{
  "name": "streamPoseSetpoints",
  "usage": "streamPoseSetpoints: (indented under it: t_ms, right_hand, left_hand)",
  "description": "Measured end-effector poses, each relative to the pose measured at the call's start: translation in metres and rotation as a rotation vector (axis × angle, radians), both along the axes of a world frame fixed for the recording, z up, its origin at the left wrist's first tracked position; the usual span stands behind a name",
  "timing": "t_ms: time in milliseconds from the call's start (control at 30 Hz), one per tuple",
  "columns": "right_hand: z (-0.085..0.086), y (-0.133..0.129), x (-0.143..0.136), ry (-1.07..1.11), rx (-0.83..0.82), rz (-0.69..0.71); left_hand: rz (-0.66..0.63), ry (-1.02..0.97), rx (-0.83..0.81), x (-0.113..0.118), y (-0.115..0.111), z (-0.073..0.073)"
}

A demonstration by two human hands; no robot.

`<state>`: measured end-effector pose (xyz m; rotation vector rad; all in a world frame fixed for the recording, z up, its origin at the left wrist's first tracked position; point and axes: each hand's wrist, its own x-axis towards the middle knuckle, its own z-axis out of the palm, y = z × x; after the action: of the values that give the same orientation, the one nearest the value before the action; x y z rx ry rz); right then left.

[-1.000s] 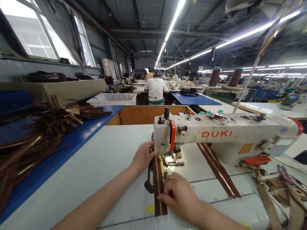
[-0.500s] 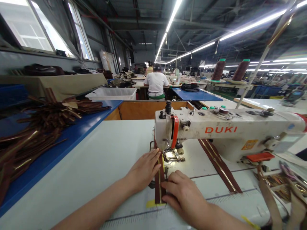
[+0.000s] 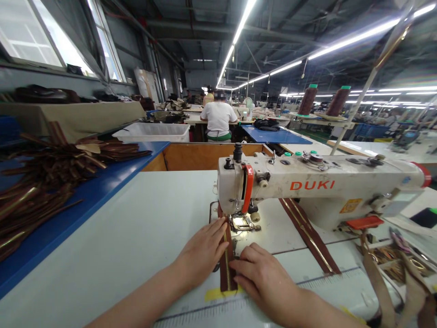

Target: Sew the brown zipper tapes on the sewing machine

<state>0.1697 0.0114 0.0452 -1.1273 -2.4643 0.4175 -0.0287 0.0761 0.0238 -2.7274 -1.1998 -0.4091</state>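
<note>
A brown zipper strip (image 3: 225, 269) with gold teeth lies lengthwise on the pale table, its far end running under the head of the white sewing machine (image 3: 266, 182). My left hand (image 3: 201, 250) rests flat on the strip's left side, fingers stretched toward the lit presser foot (image 3: 243, 222). Thumb and forefinger of my right hand (image 3: 264, 278) pinch the strip's right edge near its close end. The other fingers are curled. Another strip, a brown zipper piece (image 3: 316, 239), lies under the machine arm, apart from both hands.
Many brown zipper strips (image 3: 68, 168) are heaped on the blue table (image 3: 112, 182) at left. A ruler scale (image 3: 191, 314) runs along the near table. At right are a tray of small parts (image 3: 392, 262) and hanging tan straps (image 3: 378, 291). A seated person (image 3: 218, 116) is ahead.
The view has shifted slightly. Both hands stay at the strip in nearly the same pose. The yellow line along the strip's right edge no longer shows; more yellow tape shows at its near end.
</note>
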Motion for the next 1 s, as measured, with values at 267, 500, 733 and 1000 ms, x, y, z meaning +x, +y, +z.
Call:
streamPoseSetpoints:
  t_ms: [267,500,733,1000]
  right_hand:
    - [-0.004,0.024,0.007,-0.222,0.202,-0.064]
    - [-0.001,0.034,-0.01,-0.222,0.181,-0.108]
    - [-0.006,0.046,-0.015,-0.133,0.148,-0.191]
    - [-0.011,0.043,-0.018,-0.059,0.125,-0.167]
  left_hand:
    - [0.01,-0.05,0.039,-0.001,0.002,-0.01]
    - [0.009,-0.071,0.049,-0.002,0.001,-0.01]
    - [-0.023,-0.076,0.102,-0.001,-0.001,-0.008]
    - [-0.048,-0.069,0.107,-0.002,-0.004,-0.008]
